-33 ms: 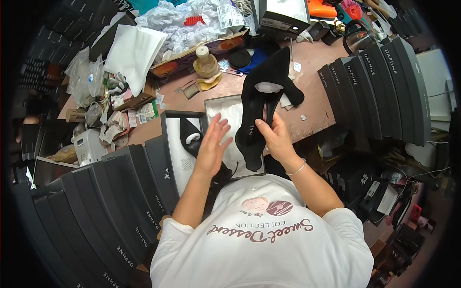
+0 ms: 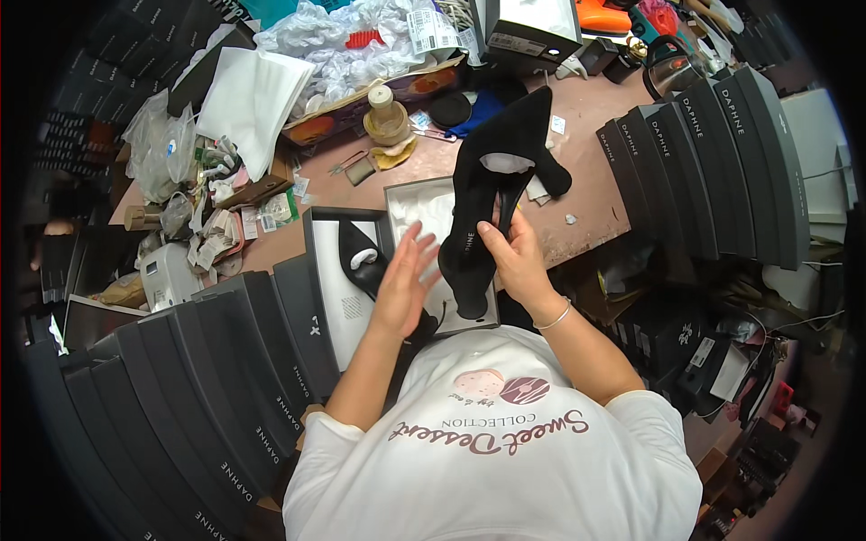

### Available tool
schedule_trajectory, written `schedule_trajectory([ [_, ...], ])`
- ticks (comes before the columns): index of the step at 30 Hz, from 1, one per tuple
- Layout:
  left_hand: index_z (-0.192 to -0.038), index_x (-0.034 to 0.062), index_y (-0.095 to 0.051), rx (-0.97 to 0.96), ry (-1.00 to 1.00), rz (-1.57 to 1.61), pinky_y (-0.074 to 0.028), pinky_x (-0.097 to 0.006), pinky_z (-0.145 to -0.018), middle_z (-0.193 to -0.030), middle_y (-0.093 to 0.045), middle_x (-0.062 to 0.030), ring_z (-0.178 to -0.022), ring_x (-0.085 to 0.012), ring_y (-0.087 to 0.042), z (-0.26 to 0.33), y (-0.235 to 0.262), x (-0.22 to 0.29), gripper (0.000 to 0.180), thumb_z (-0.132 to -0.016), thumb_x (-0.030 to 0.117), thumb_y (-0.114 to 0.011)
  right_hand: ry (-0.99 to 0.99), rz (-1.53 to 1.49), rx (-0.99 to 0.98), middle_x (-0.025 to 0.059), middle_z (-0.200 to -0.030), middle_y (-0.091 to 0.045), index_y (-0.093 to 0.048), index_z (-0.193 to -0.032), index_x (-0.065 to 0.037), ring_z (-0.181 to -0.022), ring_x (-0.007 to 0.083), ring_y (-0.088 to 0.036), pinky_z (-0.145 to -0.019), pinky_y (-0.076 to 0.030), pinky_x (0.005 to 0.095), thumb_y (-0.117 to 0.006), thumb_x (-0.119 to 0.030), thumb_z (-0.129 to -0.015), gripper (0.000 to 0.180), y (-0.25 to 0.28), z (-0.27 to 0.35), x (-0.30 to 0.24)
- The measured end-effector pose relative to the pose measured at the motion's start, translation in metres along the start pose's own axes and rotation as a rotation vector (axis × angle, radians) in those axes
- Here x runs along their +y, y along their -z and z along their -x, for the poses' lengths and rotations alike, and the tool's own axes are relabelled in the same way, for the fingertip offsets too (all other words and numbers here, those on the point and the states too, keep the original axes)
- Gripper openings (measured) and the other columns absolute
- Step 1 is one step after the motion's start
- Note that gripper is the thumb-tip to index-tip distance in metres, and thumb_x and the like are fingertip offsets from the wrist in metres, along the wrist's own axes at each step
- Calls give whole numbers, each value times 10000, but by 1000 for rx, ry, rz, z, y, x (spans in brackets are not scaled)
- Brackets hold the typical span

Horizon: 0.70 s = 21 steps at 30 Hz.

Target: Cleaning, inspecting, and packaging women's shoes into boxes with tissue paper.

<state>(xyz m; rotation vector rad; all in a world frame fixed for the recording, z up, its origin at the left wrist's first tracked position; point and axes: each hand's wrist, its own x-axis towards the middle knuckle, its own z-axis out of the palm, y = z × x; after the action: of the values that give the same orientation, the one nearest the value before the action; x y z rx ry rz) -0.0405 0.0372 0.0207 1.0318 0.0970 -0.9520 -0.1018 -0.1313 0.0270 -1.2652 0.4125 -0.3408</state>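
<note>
A black pointed-toe shoe (image 2: pixel 510 126) with white stuffing in its toe is tilted up over the open shoe box (image 2: pixel 394 200). My right hand (image 2: pixel 521 261) grips it near its middle, thumb on top. A rounded black part juts out on its right side; whether it belongs to the same shoe I cannot tell. Beside the shoe's heel end, my left hand (image 2: pixel 403 287) is held up with fingers apart, slightly blurred, holding nothing. To its left, a second black shoe (image 2: pixel 354 239) with white stuffing lies over the box's white-lined part. White paper shows inside the box.
Rows of dark shoe boxes (image 2: pixel 216 388) stand at the left, with more boxes (image 2: pixel 713 171) at the right. On the pink table (image 2: pixel 591 216) are a spool (image 2: pixel 388 122), a carton of crumpled white paper (image 2: pixel 338 54), white sheets (image 2: pixel 248 108) and another open box (image 2: pixel 532 41).
My left hand has moved slightly to the right and down. The held shoe has shifted a little, its heel end slightly higher.
</note>
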Motion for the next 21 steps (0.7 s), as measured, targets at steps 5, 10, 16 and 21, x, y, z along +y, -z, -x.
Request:
schedule_trajectory([
  [5, -1425, 75, -280, -29, -85, 8, -430, -317, -910, -1229, -522, -85, -1097, -161, -519, 38, -2, -20, 613, -970, 446, -455, 69, 29, -25, 42, -1098, -587, -498, -1200, 11, -961, 85, -544, -843, -452, 238, -539, -47, -924, 285, -24, 12, -10],
  [10, -1112, 11, -511, 34, -449, -601, -492, -275, -790, -1012, -560, -86, -911, -145, -571, 75, 6, -23, 422, -812, 200, -739, 24, -81, 21, 35, -1014, -617, -522, -1150, -3, -895, 88, -574, -804, -475, 245, -543, -42, -920, 234, -37, 9, -7],
  [16, -863, 12, -569, 66, -928, -1127, -476, -370, -612, -790, -580, -110, -706, -292, -577, 86, 1, -12, 235, -730, 95, -744, -250, -371, -3, 21, -991, -621, -540, -1136, -25, -867, 73, -582, -786, -484, 238, -534, -54, -917, 221, -43, 26, 11],
  [21, -805, 14, -568, -64, -1006, -1209, -465, -370, -604, -770, -568, -105, -695, -287, -564, 86, 0, -3, 153, -775, 104, -688, -305, -348, 28, 19, -949, -616, -537, -1134, -37, -814, 85, -600, -737, -507, 241, -522, -75, -916, 222, -39, 36, 15],
])
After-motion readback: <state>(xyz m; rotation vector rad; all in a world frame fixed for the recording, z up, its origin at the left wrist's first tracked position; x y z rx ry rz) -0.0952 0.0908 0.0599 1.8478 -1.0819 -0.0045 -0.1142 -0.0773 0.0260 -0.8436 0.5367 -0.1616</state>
